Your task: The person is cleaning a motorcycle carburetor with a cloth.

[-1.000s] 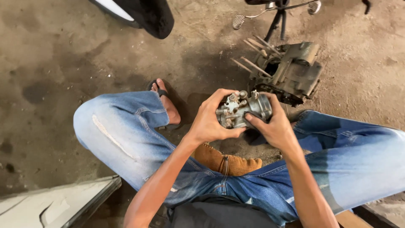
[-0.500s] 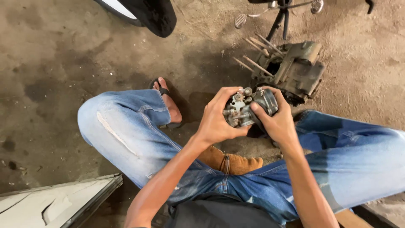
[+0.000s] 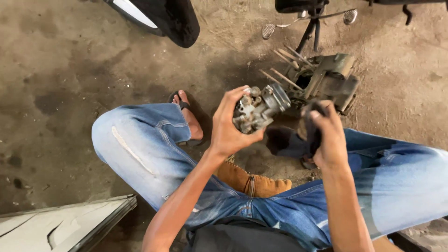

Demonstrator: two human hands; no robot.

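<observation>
The left hand (image 3: 229, 131) grips a grey cast-metal carburettor (image 3: 259, 108) for inspection; the right hand (image 3: 329, 137), clutching a dark rag (image 3: 311, 127), seems ready to wipe it next.

Motorcycle repair workshop, floor-level work. Oil-stained concrete floor (image 3: 70, 70), greasy engine block with protruding studs (image 3: 322, 81) lying on it, bike stand and footpegs (image 3: 310, 23) above, black fairing panel (image 3: 158, 18) at top, grey panel (image 3: 60, 224) lower left.

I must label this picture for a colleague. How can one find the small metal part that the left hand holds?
Find the blue-jeaned knees over the dirt floor. Between them the left hand lifts the carburetor, grey metal with a round opening. Unlike the bigger engine block behind, it is off the ground.
</observation>
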